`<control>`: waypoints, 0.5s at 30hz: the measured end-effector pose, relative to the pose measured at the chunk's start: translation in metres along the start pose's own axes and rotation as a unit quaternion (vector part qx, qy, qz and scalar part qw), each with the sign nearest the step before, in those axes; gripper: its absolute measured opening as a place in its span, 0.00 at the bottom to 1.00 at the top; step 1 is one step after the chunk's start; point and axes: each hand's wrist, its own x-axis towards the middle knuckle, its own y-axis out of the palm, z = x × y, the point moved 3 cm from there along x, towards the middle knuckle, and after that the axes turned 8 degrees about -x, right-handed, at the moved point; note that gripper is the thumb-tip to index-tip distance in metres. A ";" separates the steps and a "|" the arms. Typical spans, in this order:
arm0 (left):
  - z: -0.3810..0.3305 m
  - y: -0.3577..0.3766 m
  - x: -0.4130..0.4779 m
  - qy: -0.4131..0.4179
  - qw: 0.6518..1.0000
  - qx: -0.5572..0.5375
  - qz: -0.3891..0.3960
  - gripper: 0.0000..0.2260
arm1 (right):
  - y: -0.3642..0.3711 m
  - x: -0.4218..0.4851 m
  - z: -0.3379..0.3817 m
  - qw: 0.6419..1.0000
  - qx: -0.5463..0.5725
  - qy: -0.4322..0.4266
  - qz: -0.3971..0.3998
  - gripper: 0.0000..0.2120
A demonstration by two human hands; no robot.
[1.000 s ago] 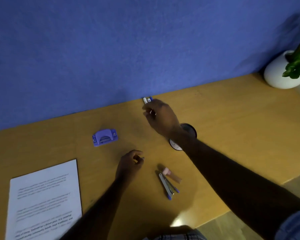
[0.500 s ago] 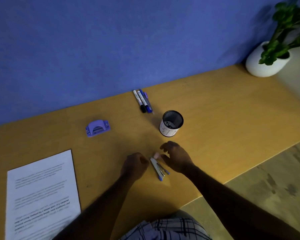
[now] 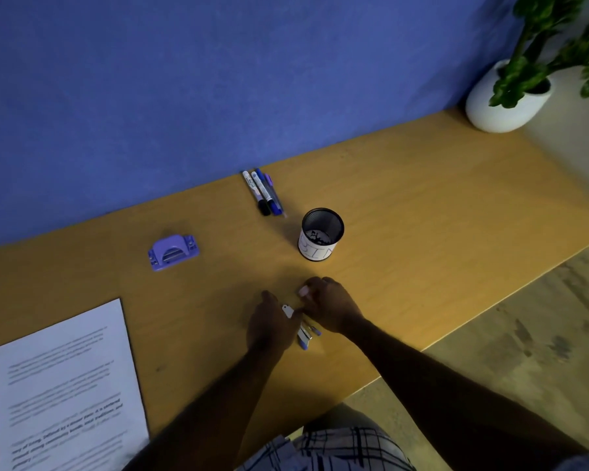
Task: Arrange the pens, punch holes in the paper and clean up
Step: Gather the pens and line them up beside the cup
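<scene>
Three loose pens lie near the desk's front edge between my hands. My right hand (image 3: 332,309) curls over a pink pen (image 3: 303,291), whose end shows at my fingertips. Beside it, my left hand (image 3: 272,322) grips a white and blue pen (image 3: 303,336); its white tip pokes out by the thumb. A third thin blue pen is mostly hidden under my right hand. Several more pens (image 3: 262,193) lie side by side near the blue wall. The purple hole punch (image 3: 173,252) sits to the left, and the printed paper (image 3: 65,385) lies at the front left.
A black mesh cup labelled BIN (image 3: 321,234) stands just beyond my hands. In the far right corner of the wooden desk (image 3: 422,205) is a white pot with a green plant (image 3: 500,103). Floor shows beyond the desk's right front edge.
My right hand left the row of pens by the wall and came back to the loose pens near the front. My left hand closed in on them from the left.
</scene>
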 end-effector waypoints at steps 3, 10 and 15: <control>-0.005 0.004 0.002 -0.017 1.000 0.022 -0.001 0.36 | -0.005 0.000 -0.010 0.988 0.135 0.080 -0.009 0.12; -0.013 0.007 0.006 0.001 0.998 0.055 0.006 0.31 | -0.003 -0.004 -0.013 0.953 0.270 0.129 0.055 0.02; 0.004 -0.008 0.014 0.016 0.999 -0.044 0.013 0.19 | 0.002 0.001 0.001 0.947 0.279 0.126 0.100 0.05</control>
